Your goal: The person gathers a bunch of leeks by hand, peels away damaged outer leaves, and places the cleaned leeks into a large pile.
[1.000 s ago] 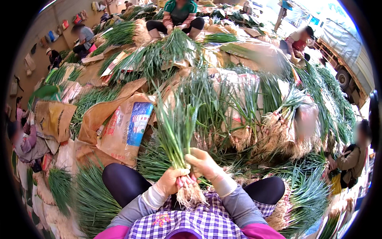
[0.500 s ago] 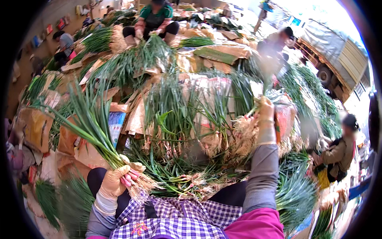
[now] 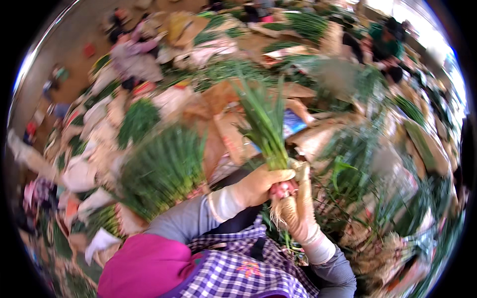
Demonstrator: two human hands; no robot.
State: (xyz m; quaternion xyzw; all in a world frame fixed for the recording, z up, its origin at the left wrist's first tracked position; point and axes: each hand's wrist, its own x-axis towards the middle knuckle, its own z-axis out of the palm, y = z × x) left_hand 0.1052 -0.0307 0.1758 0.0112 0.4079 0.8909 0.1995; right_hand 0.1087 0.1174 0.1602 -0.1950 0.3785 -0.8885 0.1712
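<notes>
Just above my lap, a bunch of spring onions (image 3: 268,134) stands nearly upright, green leaves pointing away from me and pinkish bulbs at the near end. My left hand (image 3: 256,186), in a pale glove, is closed round the stems just above the bulbs. Against the bunch's right side, my right hand (image 3: 302,211), also gloved, closes on its bulb end. Its fingers partly cover the bulbs, and pale roots hang beside its palm. To the left of my left forearm lies a larger spring onion bundle (image 3: 161,171), its leaves fanned outward.
Loose spring onions (image 3: 367,174) cover the heap at right, with a mass of roots (image 3: 380,253) nearer me. Brown paper sacks (image 3: 198,114) lie ahead. Another person (image 3: 131,59) sits at the far left, and one in green (image 3: 385,47) bends at the far right.
The view has turned left. My right hand has come back from the pile at right to the bunch in my left hand. The bunch now stands more upright.
</notes>
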